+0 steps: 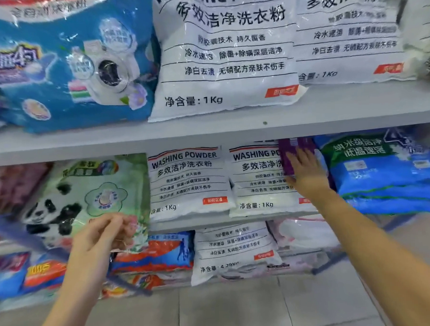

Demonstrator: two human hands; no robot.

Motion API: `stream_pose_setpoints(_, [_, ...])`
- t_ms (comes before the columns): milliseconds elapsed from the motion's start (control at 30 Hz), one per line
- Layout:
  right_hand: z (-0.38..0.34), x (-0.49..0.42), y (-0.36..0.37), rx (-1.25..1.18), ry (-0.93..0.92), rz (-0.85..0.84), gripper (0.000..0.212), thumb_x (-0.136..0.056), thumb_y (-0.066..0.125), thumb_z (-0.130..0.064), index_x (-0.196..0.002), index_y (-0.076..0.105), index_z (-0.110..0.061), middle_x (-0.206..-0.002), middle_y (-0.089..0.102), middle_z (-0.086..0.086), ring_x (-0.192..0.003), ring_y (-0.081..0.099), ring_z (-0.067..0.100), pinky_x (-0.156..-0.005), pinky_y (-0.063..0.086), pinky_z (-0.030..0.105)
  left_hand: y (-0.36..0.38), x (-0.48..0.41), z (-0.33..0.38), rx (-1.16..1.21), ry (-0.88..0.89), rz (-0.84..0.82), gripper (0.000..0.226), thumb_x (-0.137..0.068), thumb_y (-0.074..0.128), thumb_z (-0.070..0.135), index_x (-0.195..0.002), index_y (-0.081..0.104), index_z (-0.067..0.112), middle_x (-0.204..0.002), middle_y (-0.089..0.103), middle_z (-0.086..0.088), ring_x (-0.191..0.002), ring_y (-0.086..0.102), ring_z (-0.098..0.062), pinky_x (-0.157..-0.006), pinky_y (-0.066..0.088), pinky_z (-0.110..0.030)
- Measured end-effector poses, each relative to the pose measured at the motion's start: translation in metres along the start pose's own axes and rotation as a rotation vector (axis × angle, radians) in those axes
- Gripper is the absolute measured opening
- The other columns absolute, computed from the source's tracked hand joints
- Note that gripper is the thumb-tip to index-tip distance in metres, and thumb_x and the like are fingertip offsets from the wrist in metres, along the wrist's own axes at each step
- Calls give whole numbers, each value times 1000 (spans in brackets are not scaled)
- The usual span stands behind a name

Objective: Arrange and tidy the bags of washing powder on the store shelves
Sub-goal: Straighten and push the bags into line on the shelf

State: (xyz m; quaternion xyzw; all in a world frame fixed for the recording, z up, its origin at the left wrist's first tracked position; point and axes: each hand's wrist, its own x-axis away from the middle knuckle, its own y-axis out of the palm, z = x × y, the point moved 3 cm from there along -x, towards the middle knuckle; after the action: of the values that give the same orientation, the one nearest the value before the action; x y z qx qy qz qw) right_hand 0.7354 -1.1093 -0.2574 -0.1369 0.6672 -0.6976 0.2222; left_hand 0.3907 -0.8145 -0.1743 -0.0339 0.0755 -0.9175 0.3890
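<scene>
**Two bags that could get away from us here**

Only the head view to go on, so here's what we've got.

Our left hand [105,233] has its fingers curled and is pinching the bottom corner of the panda bag [86,194]. That bag sits at the left end of the middle shelf [237,222], and its lower part hangs out past the front edge. This is the one we'd worry about most. If we tug on a thin plastic corner with a bag full of powder behind it, the seam could stretch or split. Or the whole bag could slide off the front edge and drop to the floor [241,311].

Our right hand [306,175] looks flat and relaxed, with the fingers laid straight on the purple bag [295,146], not wrapped round it as far as we can tell. The purple bag stands towards the right end of the same shelf, squeezed between a white bag [260,183] and a blue bag [383,169], and it overlaps the white one. If we shove it hard, it might just crumple or vanish behind its neighbours. A sideways push could also nudge the white bag, which sits right at the front edge, over the lip.

We're working both ends at once too, so neither hand is free to catch anything.
</scene>
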Motion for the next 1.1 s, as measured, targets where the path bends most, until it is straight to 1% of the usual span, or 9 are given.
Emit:
stream_pose_setpoints(67, [15, -9, 9, 70, 28, -102, 69, -90, 50, -51, -147, 28, -18, -153, 27, 11, -141, 22, 30, -115, 6, 41, 5, 1, 2, 13, 12, 4, 25, -95, 47, 4, -79, 65, 8, -66, 62, -6, -59, 58, -7, -57, 48, -13])
stream_pose_setpoints(200, [18, -16, 7, 76, -13, 54, 53, -89, 55, -45, -131, 54, -13, -129, 58, 15, -118, 53, 33, -104, 32, 44, 11, 1, 4, -16, 39, -19, 24, -94, 47, 4, -80, 65, 6, -60, 63, -2, -57, 57, -8, -56, 48, -16])
stream_pose_setpoints(367, [14, -7, -23, -464, 357, 282, 43, -99, 42, -36, -94, 66, -1, -87, 64, 31, -80, 60, 44, -65, 39, 38, 10, 3, 6, -24, 61, -63, 23, -95, 45, 5, -84, 65, 2, -64, 63, -3, -59, 57, -10, -57, 47, -18])
stream_pose_setpoints(467, [10, 12, -46, -873, 443, 475, 48, -99, 38, -34, -59, 41, -7, -58, 45, 19, -59, 40, 26, -56, 27, 34, 9, 2, 2, 1, 48, -75, 23, -95, 45, 4, -85, 65, 0, -64, 63, -2, -60, 57, -13, -56, 47, -19])
stream_pose_setpoints(700, [-52, 78, -100, -1566, 647, 411, 47, -102, 36, -30, -57, 28, -18, -43, 31, -11, -35, 25, 1, -41, 23, 20, 24, 2, -6, 16, 13, -208, 12, -86, 66, 25, -84, 69, 14, -70, 67, 0, -64, 61, -8, -61, 50, -20])
stream_pose_setpoints(767, [-78, 91, -108, -1723, 612, 284, 45, -102, 35, -32, -60, 40, -15, -42, 46, -9, -37, 40, -2, -45, 37, 17, 36, 8, -4, -20, 1, -284, 20, -83, 70, 28, -98, 67, 16, -86, 70, 1, -78, 65, -3, -69, 50, -14])
stream_pose_setpoints(900, [-125, 109, -117, -2037, 601, 20, 40, -98, 37, -40, -83, 61, -12, -60, 70, 1, -53, 66, 13, -51, 56, 26, 61, 12, -10, -55, -108, -553, 106, -41, 68, 83, -130, 47, 28, -120, 60, 12, -106, 60, 1, -87, 49, -15])
stream_pose_setpoints(1000, [-150, 120, -122, -2106, 582, -85, 43, -96, 38, -44, -87, 65, -11, -71, 73, 8, -63, 69, 20, -59, 58, 33, 73, 20, -11, 262, -352, -646, 113, -31, 81, 74, -128, 47, 25, -118, 67, -3, -106, 65, -25, -91, 53, -41])
stream_pose_setpoints(1100, [-165, 128, -123, -2223, 595, -58, 50, -93, 40, -50, -106, 67, -9, -100, 71, 17, -94, 67, 32, -89, 51, 51, 72, 33, -8, 727, -448, -632, 114, -38, 92, 52, -131, 44, 6, -112, 66, -17, -92, 66, -36, -77, 57, -45])
